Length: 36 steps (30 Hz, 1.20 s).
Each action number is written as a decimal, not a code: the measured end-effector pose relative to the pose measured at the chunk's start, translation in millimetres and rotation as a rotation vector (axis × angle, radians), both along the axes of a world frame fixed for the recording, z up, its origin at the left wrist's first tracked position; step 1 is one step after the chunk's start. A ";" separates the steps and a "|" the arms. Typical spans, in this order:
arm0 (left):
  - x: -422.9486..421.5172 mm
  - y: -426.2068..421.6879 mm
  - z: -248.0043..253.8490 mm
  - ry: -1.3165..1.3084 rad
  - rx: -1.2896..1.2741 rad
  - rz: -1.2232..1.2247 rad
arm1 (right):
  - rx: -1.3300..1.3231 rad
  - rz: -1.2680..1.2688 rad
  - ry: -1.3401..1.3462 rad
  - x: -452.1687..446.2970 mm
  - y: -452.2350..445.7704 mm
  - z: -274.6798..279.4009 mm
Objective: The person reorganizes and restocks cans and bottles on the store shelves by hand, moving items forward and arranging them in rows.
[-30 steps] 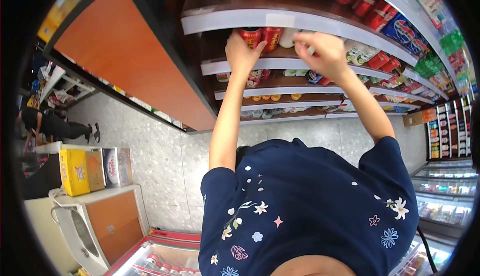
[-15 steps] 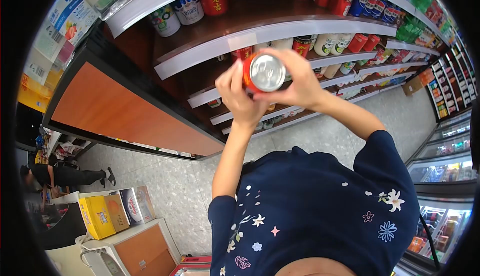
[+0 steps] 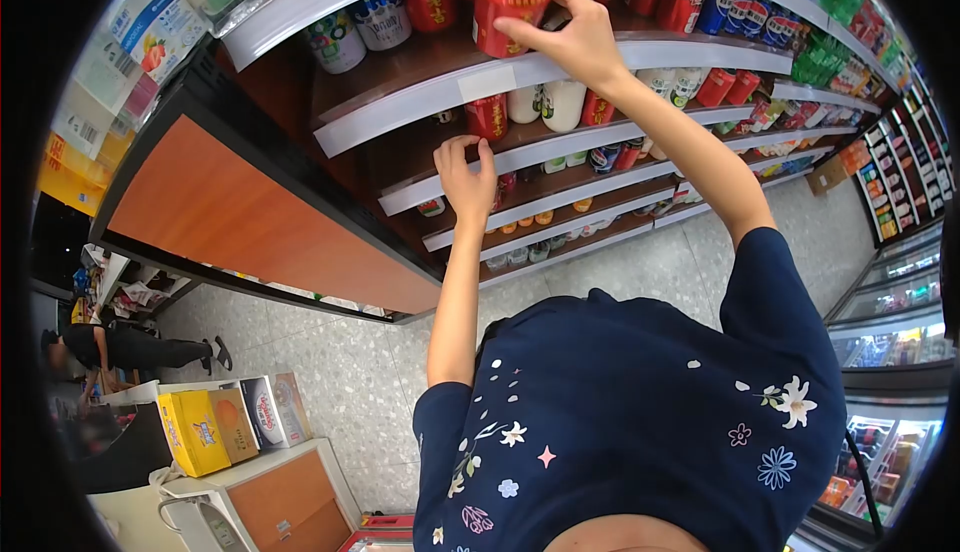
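A red drink can (image 3: 512,14) with a silver top and yellow lettering is upright at the front edge of the upper shelf (image 3: 420,60). My right hand (image 3: 580,40) grips it from the right between thumb and fingers. Whether its base touches the shelf I cannot tell. Lower down, my left hand (image 3: 466,180) is open, with thumb and bent fingers apart and nothing between them. It is in front of the second shelf's edge, just below another red can (image 3: 487,117). To the left of the held can stand a red can with yellow characters (image 3: 430,2) and a white-and-blue can (image 3: 379,20).
Blue cans (image 3: 742,12) stand farther right on the upper shelf. A wood-panelled shelf end (image 3: 250,217) rises on the left. Yellow box (image 3: 195,434) and other cartons sit on a counter at lower left, near another person (image 3: 135,347). Glass-fronted coolers (image 3: 890,352) line the right.
My right hand has carried the red can up and forward from between both hands to the upper shelf. My left hand has let go of it and dropped slightly lower.
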<state>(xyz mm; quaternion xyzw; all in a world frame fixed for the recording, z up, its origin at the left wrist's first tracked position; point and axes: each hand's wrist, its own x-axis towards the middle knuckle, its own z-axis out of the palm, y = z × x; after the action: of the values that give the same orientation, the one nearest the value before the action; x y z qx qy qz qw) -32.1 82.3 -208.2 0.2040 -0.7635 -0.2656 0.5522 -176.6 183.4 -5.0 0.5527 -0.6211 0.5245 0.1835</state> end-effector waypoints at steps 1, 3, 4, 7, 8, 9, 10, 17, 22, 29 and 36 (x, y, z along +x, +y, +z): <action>0.1 -3.2 0.6 -0.002 0.006 0.008 | 0.027 0.011 -0.072 -3.3 -5.7 3.2; -0.5 -8.1 0.5 -0.008 0.020 0.019 | 0.017 0.018 -0.079 -13.3 -22.4 6.9; -1.6 -10.0 0.4 -0.028 0.028 0.025 | 0.078 0.003 -0.111 -12.5 -26.7 11.7; -7.6 -17.6 1.8 -0.064 0.038 0.038 | 0.185 -0.043 -0.087 -35.7 -54.1 13.0; -9.9 -19.7 1.6 -0.060 0.035 0.042 | 0.143 -0.012 -0.075 -40.7 -60.5 14.1; -13.0 -22.1 1.9 -0.055 0.031 0.045 | 0.101 0.019 -0.062 -45.9 -66.0 14.8; -15.0 -23.7 2.3 -0.061 0.035 0.047 | 0.059 0.049 -0.049 -50.6 -71.5 16.3; -41.1 -36.6 -3.1 -0.022 0.014 0.046 | 0.013 0.000 -0.018 -76.8 -102.6 11.3; -61.3 -27.4 6.4 -0.001 -0.056 0.015 | 0.148 -0.302 0.140 -74.4 -75.6 0.2; -76.3 -39.8 2.4 -0.097 0.030 -0.005 | -0.065 -0.180 0.197 -30.3 102.3 -58.8; -33.5 -2.7 13.1 -0.012 0.079 -0.010 | 0.242 -0.218 -0.243 -23.5 178.2 -229.4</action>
<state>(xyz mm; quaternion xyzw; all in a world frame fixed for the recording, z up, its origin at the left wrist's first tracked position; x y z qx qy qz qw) -65.5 79.6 -195.1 0.2232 -0.7568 -0.2971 0.5377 -200.1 361.6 -234.4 0.4330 -0.7533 0.4858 0.0949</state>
